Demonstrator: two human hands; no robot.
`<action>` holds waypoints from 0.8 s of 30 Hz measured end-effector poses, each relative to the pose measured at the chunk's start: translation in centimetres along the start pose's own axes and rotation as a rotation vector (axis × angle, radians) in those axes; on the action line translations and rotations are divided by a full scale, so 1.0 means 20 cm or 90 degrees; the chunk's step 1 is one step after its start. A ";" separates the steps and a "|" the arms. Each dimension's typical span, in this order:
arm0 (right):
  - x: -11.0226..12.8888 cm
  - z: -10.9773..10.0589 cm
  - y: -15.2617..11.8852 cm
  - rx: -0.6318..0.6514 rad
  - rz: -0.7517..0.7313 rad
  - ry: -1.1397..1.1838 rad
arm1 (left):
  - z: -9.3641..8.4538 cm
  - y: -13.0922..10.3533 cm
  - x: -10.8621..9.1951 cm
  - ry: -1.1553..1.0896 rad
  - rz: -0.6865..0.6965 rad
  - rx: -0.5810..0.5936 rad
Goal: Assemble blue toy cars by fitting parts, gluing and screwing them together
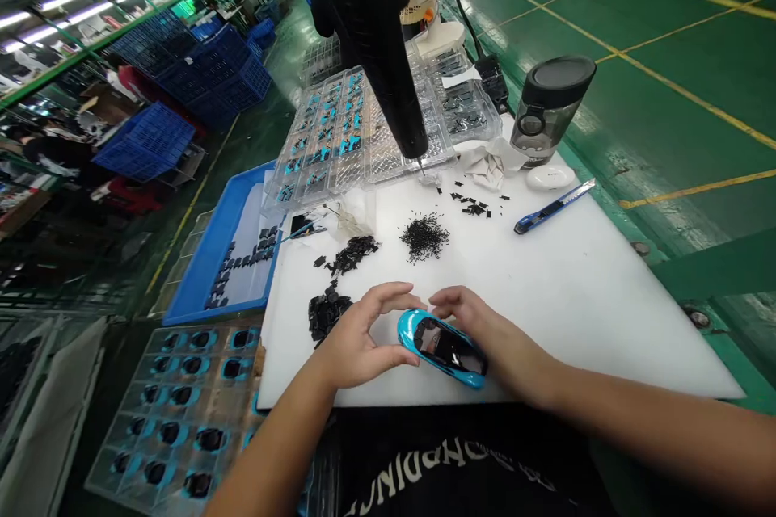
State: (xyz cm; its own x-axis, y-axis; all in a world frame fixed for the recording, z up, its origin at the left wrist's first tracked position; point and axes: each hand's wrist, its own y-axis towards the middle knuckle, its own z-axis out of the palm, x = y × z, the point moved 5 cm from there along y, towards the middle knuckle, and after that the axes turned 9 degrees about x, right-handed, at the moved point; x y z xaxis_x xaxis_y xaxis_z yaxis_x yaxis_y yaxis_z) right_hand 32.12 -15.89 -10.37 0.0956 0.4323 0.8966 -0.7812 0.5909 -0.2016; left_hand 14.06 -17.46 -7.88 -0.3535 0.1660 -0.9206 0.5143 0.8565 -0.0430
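A glossy blue toy car body (471,377) with a dark cabin lies between my two hands near the front edge of the white work board (546,299). My left hand (369,331) grips its left end, thumb below and fingers curved above. Along the upper right side of the car body, my right hand (485,331) is closed round it, with some fingertips hidden. Just left of my left hand is a heap of black plastic parts (327,312). Beyond my hands lie a pile of small black screws (424,237) and a pile of small black pieces (356,253).
An electric screwdriver (388,56) hangs point-down over the board. Clear compartment trays (376,166) stand behind. To the right are a blue utility knife (551,208) and a bottle (549,109). At left sit a blue tray (221,311) and a tray of car bodies (182,412).
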 end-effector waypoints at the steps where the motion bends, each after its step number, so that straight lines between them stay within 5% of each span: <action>1: 0.03 0.00 -0.01 -0.024 -0.059 -0.148 | -0.01 -0.02 0.02 0.010 -0.019 -0.025; 5: 0.07 0.06 -0.05 0.003 -0.256 -0.531 | -0.01 -0.07 0.03 0.036 -0.055 -0.063; 12: 0.03 0.07 -0.03 0.012 -0.274 -0.668 | 0.01 -0.06 -0.03 0.055 -0.054 -0.064; 17: 0.07 0.05 -0.02 0.018 -0.256 -0.497 | 0.01 -0.07 0.00 0.035 -0.073 -0.096; 24: -0.02 0.06 0.01 0.082 -0.032 0.125 | -0.02 -0.02 -0.01 -0.025 -0.079 -0.115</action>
State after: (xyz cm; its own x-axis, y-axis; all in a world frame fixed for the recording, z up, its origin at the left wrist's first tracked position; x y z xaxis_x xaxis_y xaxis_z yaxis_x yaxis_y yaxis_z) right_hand 31.18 -16.77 -10.37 0.2445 0.5368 0.8075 -0.8438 0.5281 -0.0956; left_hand 13.51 -17.69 -7.57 -0.3722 0.0378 -0.9274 0.3196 0.9433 -0.0898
